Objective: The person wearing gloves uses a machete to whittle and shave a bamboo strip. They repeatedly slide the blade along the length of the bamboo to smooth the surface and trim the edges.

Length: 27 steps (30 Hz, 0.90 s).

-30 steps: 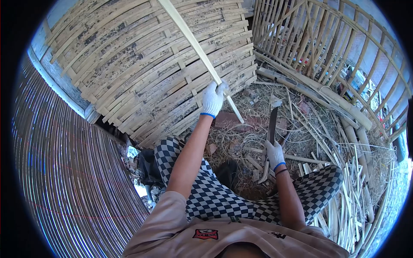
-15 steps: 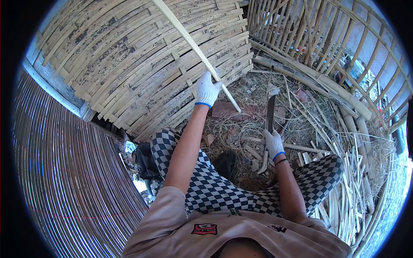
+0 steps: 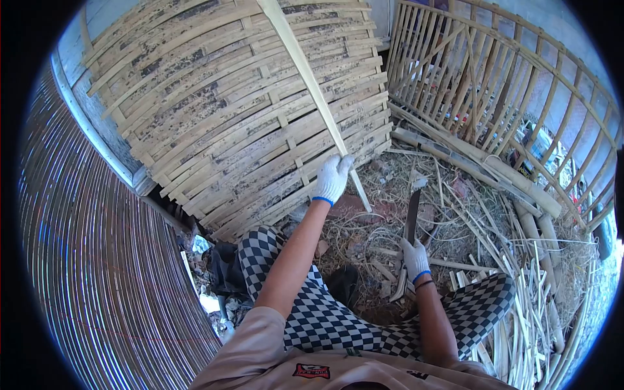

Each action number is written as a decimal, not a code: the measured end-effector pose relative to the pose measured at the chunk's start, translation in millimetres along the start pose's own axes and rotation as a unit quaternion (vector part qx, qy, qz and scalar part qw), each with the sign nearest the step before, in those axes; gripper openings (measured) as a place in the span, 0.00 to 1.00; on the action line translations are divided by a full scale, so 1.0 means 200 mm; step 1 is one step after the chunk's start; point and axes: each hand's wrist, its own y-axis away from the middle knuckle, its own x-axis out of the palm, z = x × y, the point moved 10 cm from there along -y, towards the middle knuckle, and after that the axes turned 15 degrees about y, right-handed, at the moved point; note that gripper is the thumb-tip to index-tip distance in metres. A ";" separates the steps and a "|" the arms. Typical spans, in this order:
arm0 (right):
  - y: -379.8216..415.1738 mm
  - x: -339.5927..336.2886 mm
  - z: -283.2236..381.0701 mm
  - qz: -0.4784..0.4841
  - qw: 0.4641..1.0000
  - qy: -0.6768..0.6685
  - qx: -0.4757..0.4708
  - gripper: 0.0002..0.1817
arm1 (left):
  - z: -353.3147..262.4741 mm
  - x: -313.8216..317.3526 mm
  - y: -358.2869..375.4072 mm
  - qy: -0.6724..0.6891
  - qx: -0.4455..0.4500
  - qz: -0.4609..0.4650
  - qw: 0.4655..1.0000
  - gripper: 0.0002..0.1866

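My left hand [image 3: 333, 177], in a white glove with a blue cuff, is closed around a long pale bamboo strip [image 3: 311, 84]. The strip slants from the top of the view down to a tip above the littered ground. To the right, my gloved right hand [image 3: 415, 258] grips the handle of a long dark knife [image 3: 412, 216], whose blade points away from me. Blade and strip are apart. Below the strip's lower end lies a reddish brick [image 3: 351, 207], partly covered by shavings.
A woven bamboo panel [image 3: 214, 110] leans at the upper left. Slatted bamboo fencing [image 3: 494, 84] and thick poles [image 3: 481, 159] stand at the upper right. Split strips [image 3: 520, 325] pile by my right knee. A ribbed curtain-like surface [image 3: 104, 247] fills the left side.
The whole view has shifted, with surroundings now lower in the frame. My left hand and the strip appear lower and further right; my right hand still grips the knife.
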 end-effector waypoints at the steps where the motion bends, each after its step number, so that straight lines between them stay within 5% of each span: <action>1: -0.01 0.00 -0.01 -0.004 1.000 0.008 -0.005 0.11 | -0.02 0.00 0.01 -0.016 -0.002 -0.001 1.000 0.25; 11: 0.03 0.00 0.01 0.002 1.000 0.003 0.016 0.09 | -0.07 0.01 0.03 0.004 -0.035 0.015 0.999 0.26; 19: -0.04 -0.02 -0.05 -0.015 0.999 0.048 -0.009 0.10 | -0.02 0.02 -0.02 -0.145 -0.001 0.016 0.989 0.39; 22: -0.07 -0.04 -0.06 -0.041 0.995 0.082 -0.038 0.11 | -0.04 0.03 -0.01 -0.125 -0.049 0.060 0.989 0.33; 23: 0.00 -0.02 0.00 -0.029 0.997 0.064 -0.020 0.11 | -0.03 0.02 -0.01 -0.122 -0.052 0.047 0.990 0.24; 27: -0.06 -0.02 -0.09 -0.021 0.998 0.049 -0.017 0.11 | -0.02 0.03 -0.03 0.053 -0.056 0.103 0.992 0.20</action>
